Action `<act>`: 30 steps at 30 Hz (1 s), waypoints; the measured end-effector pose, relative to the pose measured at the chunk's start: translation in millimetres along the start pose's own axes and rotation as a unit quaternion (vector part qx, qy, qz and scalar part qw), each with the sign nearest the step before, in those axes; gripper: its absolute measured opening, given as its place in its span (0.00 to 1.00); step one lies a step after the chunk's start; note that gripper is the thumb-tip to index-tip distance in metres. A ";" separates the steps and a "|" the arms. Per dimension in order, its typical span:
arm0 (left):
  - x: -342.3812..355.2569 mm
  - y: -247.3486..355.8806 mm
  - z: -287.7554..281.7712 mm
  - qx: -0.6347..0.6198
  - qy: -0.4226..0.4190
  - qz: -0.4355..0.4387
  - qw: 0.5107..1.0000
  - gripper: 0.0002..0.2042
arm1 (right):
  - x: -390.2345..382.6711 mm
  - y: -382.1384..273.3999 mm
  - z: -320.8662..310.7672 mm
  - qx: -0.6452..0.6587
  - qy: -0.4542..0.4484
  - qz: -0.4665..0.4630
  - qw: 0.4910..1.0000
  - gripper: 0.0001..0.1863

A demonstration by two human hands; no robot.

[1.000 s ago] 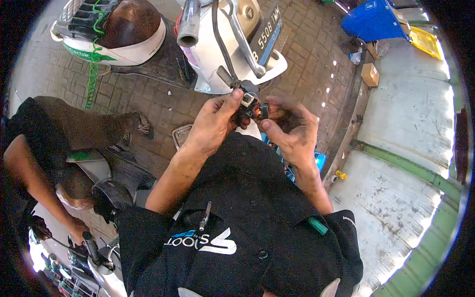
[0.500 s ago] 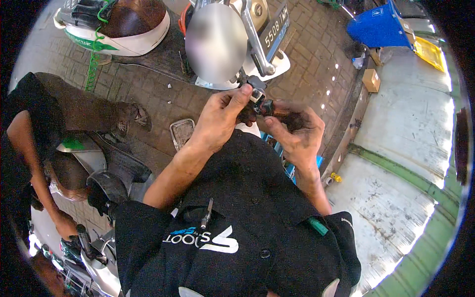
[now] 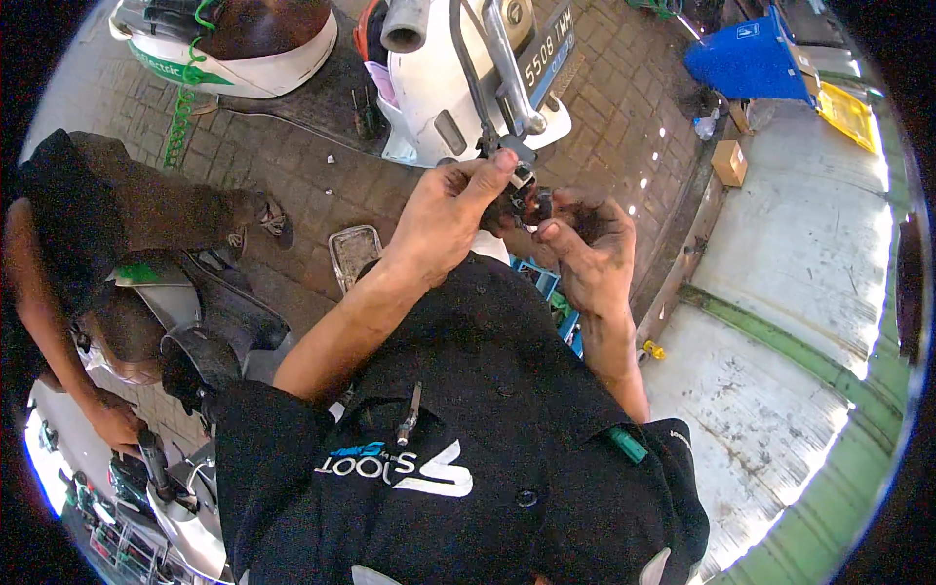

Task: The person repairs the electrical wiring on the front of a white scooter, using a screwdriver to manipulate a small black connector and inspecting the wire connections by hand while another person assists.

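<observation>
My left hand (image 3: 439, 224) is closed, its thumb pressed along the top of a small dark mechanical part (image 3: 521, 198) with a pale metal section. Its fingers curl beneath and are largely hidden. From the right, my right hand (image 3: 597, 255) pinches the black round end of the same part between thumb and fingers; both hands are smeared with dark grime. A black hose (image 3: 472, 83) runs down to the part from the white scooter (image 3: 427, 93), which stands just beyond my hands. The part's exact kind is too small and covered to make out.
A shallow metal tray (image 3: 341, 255) lies on the paving left of my forearm. Below my right hand a blue toolbox (image 3: 538, 278) partly shows. At left another person (image 3: 73, 224) holds a scooter handlebar grip (image 3: 154, 453). A blue bin (image 3: 746, 60) and a small carton (image 3: 729, 163) stand at right.
Both hands and the part have shifted slightly right in view. A blurred pale patch over the white scooter is gone, showing its panel and pipe. My grip looks much the same.
</observation>
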State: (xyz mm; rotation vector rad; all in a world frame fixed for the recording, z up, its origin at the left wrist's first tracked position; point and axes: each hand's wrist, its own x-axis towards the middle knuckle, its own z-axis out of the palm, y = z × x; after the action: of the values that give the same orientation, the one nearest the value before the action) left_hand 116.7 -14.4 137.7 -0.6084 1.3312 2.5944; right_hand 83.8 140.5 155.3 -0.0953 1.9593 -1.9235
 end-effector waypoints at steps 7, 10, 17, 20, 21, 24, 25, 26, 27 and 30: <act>-1.3 -2.4 6.5 -0.015 0.006 0.019 1.000 0.22 | -1.6 12.9 -6.3 0.229 -0.025 0.065 0.971 0.19; -1.2 -0.7 3.8 0.014 -0.026 0.023 0.999 0.22 | -1.8 10.6 -5.7 0.302 -0.030 0.095 0.948 0.18; -0.8 -1.2 6.5 0.009 -0.010 0.026 1.000 0.21 | -5.3 7.0 -0.7 0.238 0.000 0.071 0.969 0.18; -1.2 0.5 7.2 -0.006 0.000 0.029 1.000 0.22 | -7.2 6.9 -1.0 0.135 0.023 0.025 0.990 0.19; -0.8 0.1 7.1 -0.007 0.006 0.027 1.000 0.22 | -7.6 6.8 -1.2 0.082 0.032 0.006 0.996 0.19; 2.7 -6.6 6.0 -0.007 0.011 0.036 0.999 0.21 | -8.9 3.8 4.9 0.023 0.061 -0.038 0.997 0.18; 3.7 -8.4 5.6 -0.004 0.009 0.047 0.999 0.21 | -8.7 3.6 5.0 0.023 0.060 -0.038 0.997 0.18; 3.8 -8.2 5.8 -0.005 0.009 0.048 0.999 0.21 | -8.6 3.5 5.0 -0.006 0.067 -0.051 0.996 0.16; 3.7 -7.6 6.1 -0.002 0.006 0.048 0.999 0.21 | -8.5 3.4 5.2 -0.035 0.074 -0.064 0.995 0.15; 1.7 -3.4 6.8 0.000 0.004 0.047 0.999 0.21 | -9.8 -6.1 11.9 -0.085 0.082 -0.062 0.991 0.14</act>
State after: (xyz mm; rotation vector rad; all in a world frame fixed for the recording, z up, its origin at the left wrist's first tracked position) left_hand 114.4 -6.9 138.0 -0.5697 1.3940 2.6687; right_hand 95.2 132.0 163.6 -0.1117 2.2754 -1.8893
